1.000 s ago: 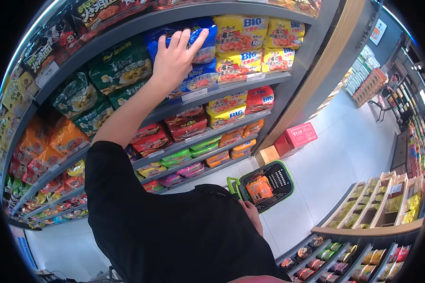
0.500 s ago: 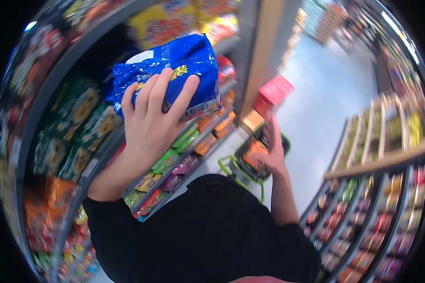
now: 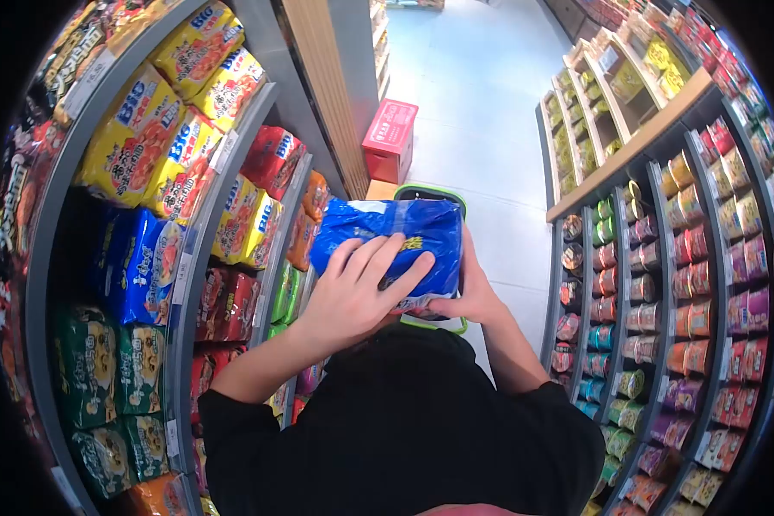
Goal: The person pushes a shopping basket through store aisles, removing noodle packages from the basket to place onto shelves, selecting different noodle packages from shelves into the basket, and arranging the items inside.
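Note:
A blue multipack of instant noodles (image 3: 439, 228) is held in front of my chest, its glossy wrapper facing up. My left hand (image 3: 359, 284) lies across its top and near side, fingers bent over the wrapper. On the other side, my right hand (image 3: 476, 292) grips the right end, thumb at the near edge and the remaining fingers mostly hidden behind the pack. Beneath the pack is a black shopping basket with a green rim (image 3: 421, 187); the pack hides most of it, contents included.
To my left, a shelf holds yellow noodle packs (image 3: 133, 129), another blue pack (image 3: 146, 267) and green packs (image 3: 142, 370). A red box (image 3: 390, 138) stands beyond the basket. On the right, racks carry cup noodles (image 3: 690, 318) under a wooden-edged display (image 3: 636, 142).
The blue noodle multipack has moved from beside the left shelf to above the basket. My right hand, earlier apart over the basket, now holds its right end. The view has turned.

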Available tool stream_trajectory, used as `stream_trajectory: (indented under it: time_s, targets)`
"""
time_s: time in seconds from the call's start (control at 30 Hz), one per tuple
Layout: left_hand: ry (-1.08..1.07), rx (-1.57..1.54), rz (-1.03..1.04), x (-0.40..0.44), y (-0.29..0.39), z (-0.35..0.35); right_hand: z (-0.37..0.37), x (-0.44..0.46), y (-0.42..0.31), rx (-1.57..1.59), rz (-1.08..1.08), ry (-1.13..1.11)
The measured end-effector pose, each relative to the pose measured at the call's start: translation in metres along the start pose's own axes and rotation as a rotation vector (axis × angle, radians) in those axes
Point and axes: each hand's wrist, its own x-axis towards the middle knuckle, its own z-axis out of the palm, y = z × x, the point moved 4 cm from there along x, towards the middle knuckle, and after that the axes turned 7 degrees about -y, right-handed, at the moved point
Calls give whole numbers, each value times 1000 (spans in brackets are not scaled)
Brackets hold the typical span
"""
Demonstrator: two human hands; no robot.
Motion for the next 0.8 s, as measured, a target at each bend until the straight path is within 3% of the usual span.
stream_trajectory:
  time_s: [0.1, 0.17, 0.23, 0.27, 0.33, 0.37, 0.47, 0.53, 0.8]
  targets:
    - [52, -131, 93, 11, -13, 4, -17, -26, 31, 221, 36, 226]
    - [172, -246, -111, 6, -39, 7, -24, -46, 41, 405, 144, 339]
    - [296, -736, -502, -8, -62, 33, -32, -63, 44, 575, 156, 373]
    - [272, -753, -488, -11, -61, 47, -31, -68, 40, 645, 171, 383]
    - [182, -1815, -465, -16, -53, 81, -26, -69, 35, 681, 153, 412]
    - [60, -1938, -532, -28, -44, 84, -21, -66, 32, 563, 116, 468]
    - [10, -1772, -630, -34, -43, 88, -12, -57, 23, 445, 102, 481]
    - [77, -1960, -570, -35, -48, 87, -5, -52, 20, 418, 159, 417]
    - [153, -2010, -587, -57, -48, 79, 10, -48, 12, 299, 197, 371]
